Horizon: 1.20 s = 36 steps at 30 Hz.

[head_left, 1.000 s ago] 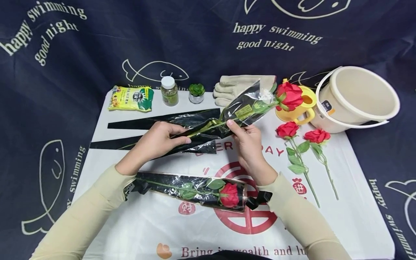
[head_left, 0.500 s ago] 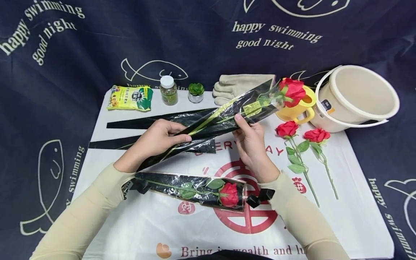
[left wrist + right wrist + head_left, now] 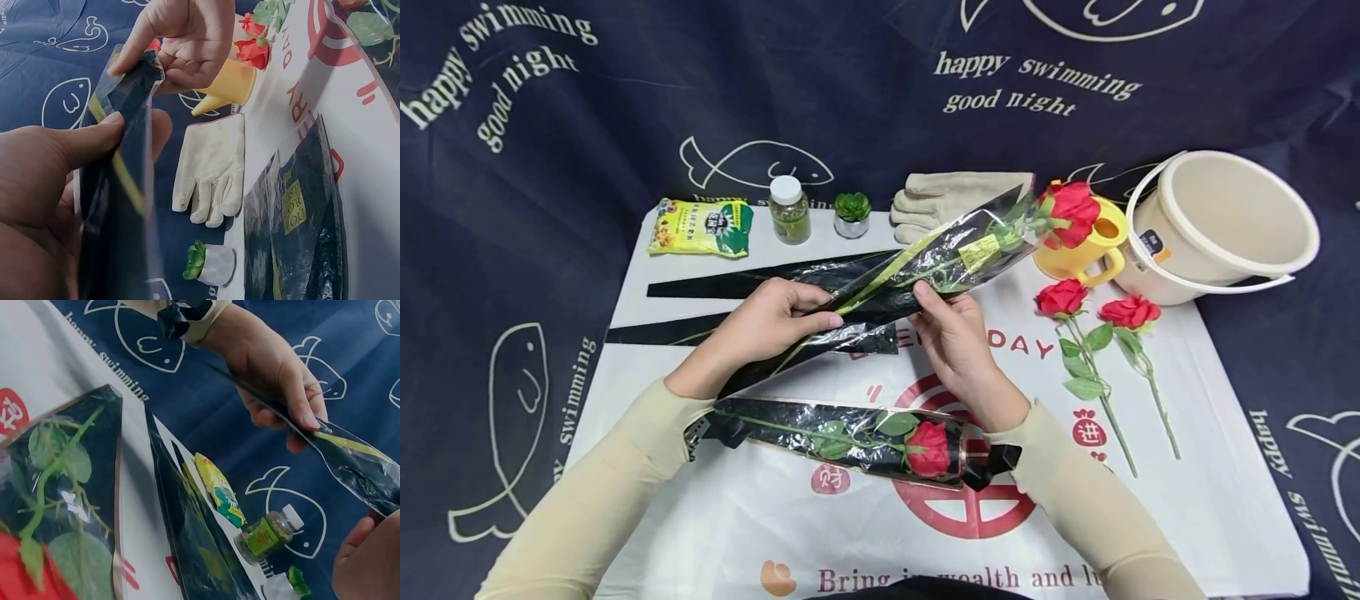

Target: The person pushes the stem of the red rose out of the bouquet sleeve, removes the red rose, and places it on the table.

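Both hands hold a black and clear flower sleeve (image 3: 887,292) with a gold stripe, slanting up to the right above the table. A red rose (image 3: 1070,215) sticks out of its wide upper end, its stem and leaves showing through the film. My left hand (image 3: 771,323) pinches the sleeve's lower part, thumb on top. My right hand (image 3: 958,337) pinches the lower edge nearer the flower with thumb and fingers. In the left wrist view, the left thumb (image 3: 94,140) presses on the dark film. Below the hands lies another wrapped rose (image 3: 928,450), flat on the table.
Two flat black sleeves (image 3: 700,287) lie behind the left hand. Two loose roses (image 3: 1101,400) lie at right, near a yellow watering can (image 3: 1075,265) and a beige bucket (image 3: 1180,242). Gloves (image 3: 925,204), a small succulent (image 3: 852,215), a jar (image 3: 790,212) and a yellow packet (image 3: 700,227) line the back.
The sleeve has been spread flatter round the rose, its gold stripe now in full view. My right hand went rightward along it, then back left; the left hand hardly moved.
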{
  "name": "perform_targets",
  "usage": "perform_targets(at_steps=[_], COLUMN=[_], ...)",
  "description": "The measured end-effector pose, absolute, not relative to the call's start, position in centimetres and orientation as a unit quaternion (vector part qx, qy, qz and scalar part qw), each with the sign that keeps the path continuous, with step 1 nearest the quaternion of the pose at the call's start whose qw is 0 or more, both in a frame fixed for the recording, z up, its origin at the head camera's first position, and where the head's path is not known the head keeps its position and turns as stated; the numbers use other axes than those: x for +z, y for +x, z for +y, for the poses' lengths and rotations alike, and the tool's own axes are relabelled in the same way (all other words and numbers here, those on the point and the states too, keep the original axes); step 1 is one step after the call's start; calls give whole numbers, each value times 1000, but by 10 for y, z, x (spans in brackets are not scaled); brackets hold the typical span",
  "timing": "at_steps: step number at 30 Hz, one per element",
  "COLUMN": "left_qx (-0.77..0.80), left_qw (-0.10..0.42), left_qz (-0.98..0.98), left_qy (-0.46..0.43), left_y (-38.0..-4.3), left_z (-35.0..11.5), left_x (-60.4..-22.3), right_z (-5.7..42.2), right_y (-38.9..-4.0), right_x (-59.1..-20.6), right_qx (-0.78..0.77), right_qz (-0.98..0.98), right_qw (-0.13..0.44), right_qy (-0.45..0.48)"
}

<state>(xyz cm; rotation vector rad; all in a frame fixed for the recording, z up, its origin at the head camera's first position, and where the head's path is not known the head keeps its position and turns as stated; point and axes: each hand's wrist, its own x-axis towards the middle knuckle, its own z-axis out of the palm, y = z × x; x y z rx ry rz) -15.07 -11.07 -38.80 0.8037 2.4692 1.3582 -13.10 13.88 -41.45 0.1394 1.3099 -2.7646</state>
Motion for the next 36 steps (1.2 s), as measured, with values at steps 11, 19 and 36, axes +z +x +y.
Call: perform_targets(at_steps=[11, 19, 36], left_qx=[443, 452, 433], left_qw=[98, 90, 123], left_qz=[852, 849, 854], left_qy=[261, 258, 261], left_y=[-151, -151, -150], left_z=[-102, -94, -115], left_x=[-384, -381, -391], right_z=[125, 108, 118], right_y=[-129, -119, -125], right_x=[-415, -420, -420], right_qx=[-899, -890, -850], right_qz=[433, 449, 522], right_qw=[15, 33, 26], right_qy=[67, 68, 65])
